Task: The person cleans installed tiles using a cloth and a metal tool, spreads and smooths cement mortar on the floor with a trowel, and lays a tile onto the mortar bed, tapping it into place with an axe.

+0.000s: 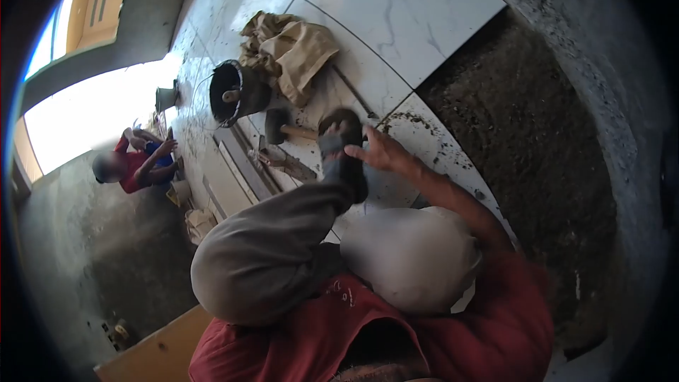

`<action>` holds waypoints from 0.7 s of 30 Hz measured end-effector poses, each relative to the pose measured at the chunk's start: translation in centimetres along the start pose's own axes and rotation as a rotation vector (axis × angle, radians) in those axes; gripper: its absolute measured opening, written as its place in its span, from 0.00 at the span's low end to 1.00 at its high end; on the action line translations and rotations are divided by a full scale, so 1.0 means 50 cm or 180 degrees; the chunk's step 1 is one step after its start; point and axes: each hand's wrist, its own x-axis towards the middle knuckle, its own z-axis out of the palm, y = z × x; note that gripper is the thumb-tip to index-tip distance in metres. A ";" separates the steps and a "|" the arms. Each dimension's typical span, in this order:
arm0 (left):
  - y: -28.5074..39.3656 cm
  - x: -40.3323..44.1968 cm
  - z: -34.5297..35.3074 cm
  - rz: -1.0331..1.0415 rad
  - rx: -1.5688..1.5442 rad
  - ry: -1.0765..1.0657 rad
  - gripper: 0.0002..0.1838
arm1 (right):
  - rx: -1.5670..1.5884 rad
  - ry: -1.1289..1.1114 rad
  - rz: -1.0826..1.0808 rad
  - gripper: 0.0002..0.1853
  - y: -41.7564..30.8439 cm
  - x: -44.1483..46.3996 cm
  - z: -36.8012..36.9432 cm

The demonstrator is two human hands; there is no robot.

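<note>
My right hand (382, 151) is beside my foot in a dark sandal (342, 119), its fingers apart and nothing visible in them. The fingertips overlap the sandal's edge in view; whether they touch it I cannot tell. My left hand is out of sight. Just left of the foot lies a rubber mallet (277, 126) with a black head and a wooden handle. Closer to my knee is a mortar-smeared trowel (286, 163). A thin rod (355, 92) rests on the tiles beyond the foot.
A dark bucket (247, 99) stands beside a crumpled tan sack (300, 53) on glossy white tiles (396, 7). Dark rough ground (527, 141) borders the tiles at right. Tile strips (237, 170) lie at left. Another person (134, 166) crouches farther off near a pail (167, 97).
</note>
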 end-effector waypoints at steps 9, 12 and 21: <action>0.302 0.011 0.111 0.1080 -0.1257 0.0275 0.12 | 0.0435 0.0356 -0.0630 0.45 -0.145 0.183 -0.181; 0.381 0.017 0.165 0.1343 -0.1553 0.0363 0.12 | -0.0963 0.0319 -0.0894 0.38 -0.191 0.201 -0.185; 0.431 0.012 0.217 0.1554 -0.1553 0.0871 0.13 | -0.2036 0.2243 -0.3217 0.15 -0.348 0.184 -0.212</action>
